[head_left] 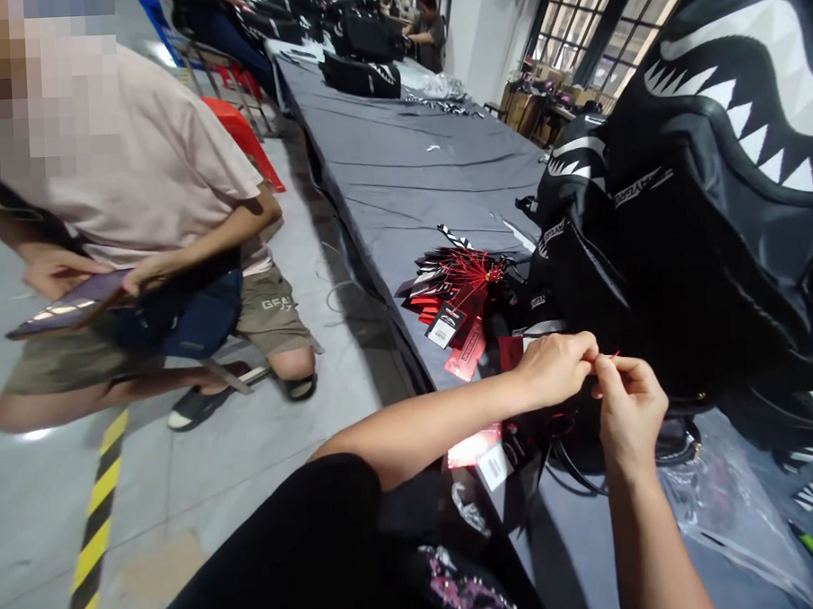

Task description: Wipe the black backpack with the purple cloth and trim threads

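Grip: left hand [558, 368] closed at the fingertips, its hold hidden; just beside, a red cord [615, 354] is pinched by the right hand [632, 407].
Black bags [620, 268]: stacked on the tabletop [407, 179]; contents cannot be seen.
Tag bundle [473, 279]: laid beside them, red strings gathered.
Clear plastic bag [731, 497]: spread near the right hand.

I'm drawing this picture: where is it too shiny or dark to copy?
In the head view, glare whitens the lower red packet and streaks the handheld screen; head view again: much of the large black bag is nearly solid dark.
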`<action>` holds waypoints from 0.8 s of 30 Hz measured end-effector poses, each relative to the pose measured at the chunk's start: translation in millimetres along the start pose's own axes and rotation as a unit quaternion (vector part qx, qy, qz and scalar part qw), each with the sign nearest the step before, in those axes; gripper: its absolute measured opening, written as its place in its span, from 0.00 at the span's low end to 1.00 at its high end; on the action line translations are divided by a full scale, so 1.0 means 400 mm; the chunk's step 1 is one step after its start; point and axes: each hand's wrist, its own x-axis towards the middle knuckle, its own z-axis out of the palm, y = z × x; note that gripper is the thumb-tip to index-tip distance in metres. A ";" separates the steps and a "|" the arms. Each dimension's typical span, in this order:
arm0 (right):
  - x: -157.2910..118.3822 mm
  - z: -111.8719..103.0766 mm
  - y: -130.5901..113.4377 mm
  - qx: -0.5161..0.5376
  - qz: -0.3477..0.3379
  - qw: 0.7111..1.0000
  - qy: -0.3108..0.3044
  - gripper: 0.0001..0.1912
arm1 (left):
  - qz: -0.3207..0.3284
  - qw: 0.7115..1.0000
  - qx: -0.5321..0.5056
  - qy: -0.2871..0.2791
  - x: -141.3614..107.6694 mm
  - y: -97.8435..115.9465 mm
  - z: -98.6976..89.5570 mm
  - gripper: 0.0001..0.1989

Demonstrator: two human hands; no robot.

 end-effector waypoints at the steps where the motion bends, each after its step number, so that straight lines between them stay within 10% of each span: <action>1: -0.001 0.001 0.000 0.000 -0.002 1.000 -0.006 0.14 | 0.001 1.000 -0.020 -0.012 -0.001 -0.002 0.000 0.09; 24: -0.006 0.013 0.004 -0.017 0.018 0.999 0.023 0.16 | -0.007 1.000 -0.005 0.016 -0.006 -0.016 0.008 0.08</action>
